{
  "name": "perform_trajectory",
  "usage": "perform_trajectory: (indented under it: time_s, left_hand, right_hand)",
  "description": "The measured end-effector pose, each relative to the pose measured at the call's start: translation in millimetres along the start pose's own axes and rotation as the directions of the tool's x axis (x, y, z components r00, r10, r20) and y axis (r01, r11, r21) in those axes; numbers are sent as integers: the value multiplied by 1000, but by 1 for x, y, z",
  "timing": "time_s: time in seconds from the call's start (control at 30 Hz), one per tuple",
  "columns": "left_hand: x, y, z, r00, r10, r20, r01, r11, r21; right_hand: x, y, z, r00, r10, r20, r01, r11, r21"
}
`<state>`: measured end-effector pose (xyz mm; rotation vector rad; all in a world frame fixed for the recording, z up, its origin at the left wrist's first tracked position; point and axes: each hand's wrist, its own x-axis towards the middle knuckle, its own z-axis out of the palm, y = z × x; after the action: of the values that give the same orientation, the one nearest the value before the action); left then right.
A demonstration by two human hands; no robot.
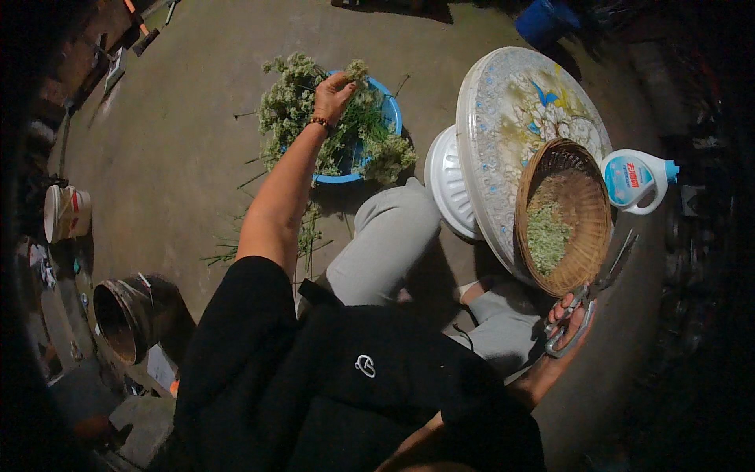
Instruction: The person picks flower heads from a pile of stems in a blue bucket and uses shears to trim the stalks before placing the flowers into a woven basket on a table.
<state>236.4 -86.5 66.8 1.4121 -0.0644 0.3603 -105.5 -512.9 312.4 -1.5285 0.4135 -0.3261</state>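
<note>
My left hand is over a blue plastic basin, its fingers pinched at a small pale flower cluster. Cut flower stalks with whitish-green heads fill the basin and spill over its rim. Low at the right, my right hand has its fingers through the handles of metal scissors, whose blades point up and away. Just beyond that hand, a round wicker basket rests tilted on the table edge. Loose pale green florets lie inside it.
A round table with a floral top on a white fluted pedestal stands right of my knee. On it is a white detergent jug. Stems litter the concrete floor. Buckets stand left; a blue bucket stands far right.
</note>
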Motion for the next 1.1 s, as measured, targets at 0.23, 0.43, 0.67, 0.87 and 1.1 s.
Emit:
perform_trajectory:
  time_s: [0.23, 0.43, 0.67, 0.87, 1.1]
  left_hand:
    - [12, 45, 2, 968, 223, -118, -240, 957, -160]
    - [-14, 169, 62, 986, 165, 14, -166, 980, 114]
    - [-64, 236, 114, 904, -229, 360, 262, 964, -47]
    - [-105, 239, 163, 929, -9, 370, -46, 989, 139]
    - [-152, 257, 212, 891, 32, 452, -103, 986, 133]
  right_hand:
    - [-14, -11, 11, 996, -92, -4, 92, 994, -56]
    - [-4, 12, -18, 997, -29, 78, 15, 985, 171]
    - [-25, 12, 8, 989, 72, 129, -87, 989, 116]
    - [-45, 12, 13, 917, 262, 300, -280, 960, 17]
    - [-58, 22, 26, 879, 77, 470, 93, 940, -327]
